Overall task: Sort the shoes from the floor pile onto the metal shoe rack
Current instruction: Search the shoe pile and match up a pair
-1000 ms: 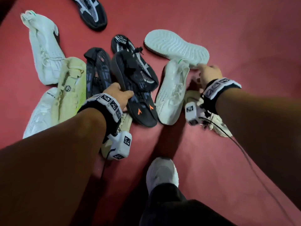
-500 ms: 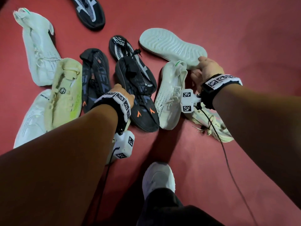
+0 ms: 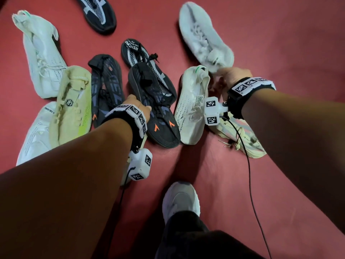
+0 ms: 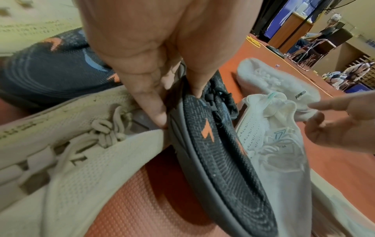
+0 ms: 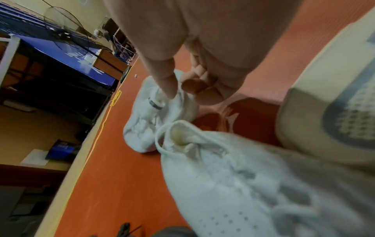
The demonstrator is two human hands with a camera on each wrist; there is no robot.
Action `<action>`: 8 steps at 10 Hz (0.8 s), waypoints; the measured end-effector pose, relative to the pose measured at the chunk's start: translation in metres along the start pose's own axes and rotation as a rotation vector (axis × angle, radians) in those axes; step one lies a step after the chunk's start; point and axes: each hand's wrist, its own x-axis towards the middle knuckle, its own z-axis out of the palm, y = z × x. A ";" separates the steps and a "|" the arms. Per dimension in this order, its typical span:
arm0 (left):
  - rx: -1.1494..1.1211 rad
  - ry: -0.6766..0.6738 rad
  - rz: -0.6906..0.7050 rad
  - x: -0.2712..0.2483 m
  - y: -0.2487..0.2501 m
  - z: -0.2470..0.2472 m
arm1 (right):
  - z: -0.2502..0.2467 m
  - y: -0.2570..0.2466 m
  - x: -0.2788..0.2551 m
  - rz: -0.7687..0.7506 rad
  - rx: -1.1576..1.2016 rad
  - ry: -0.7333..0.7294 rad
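Several shoes lie piled on the red floor (image 3: 280, 34). My left hand (image 3: 138, 107) pinches the side edge of a black knit shoe with orange marks (image 3: 160, 116), (image 4: 215, 147), thumb on top and fingertips (image 4: 156, 115) under its rim. My right hand (image 3: 230, 75) holds the heel of a white lace-up shoe (image 3: 203, 38), (image 5: 142, 128), upper side up and motion-blurred. In the right wrist view one finger (image 5: 166, 85) presses its heel tab while the others curl beside the collar. No rack shows in the head view.
A white shoe with a green tab (image 3: 192, 107) lies between my hands. A beige shoe (image 3: 244, 137) sits under my right wrist. Black, pale yellow (image 3: 72, 103) and white shoes (image 3: 41, 55) spread left. My own white-shod foot (image 3: 180, 199) stands near.
The white shoe in my right hand has turned from sole-up to upper-up. My left hand has shifted up along the black shoe's side and kept its hold.
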 end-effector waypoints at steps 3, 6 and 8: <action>-0.370 -0.097 -0.039 -0.010 -0.033 -0.031 | 0.001 0.003 -0.030 -0.016 -0.121 0.003; -0.546 0.040 -0.055 -0.033 -0.103 -0.116 | 0.122 0.014 -0.141 0.034 -0.110 -0.565; -0.642 0.083 -0.041 -0.042 -0.140 -0.139 | 0.152 0.047 -0.172 0.087 -0.188 -0.703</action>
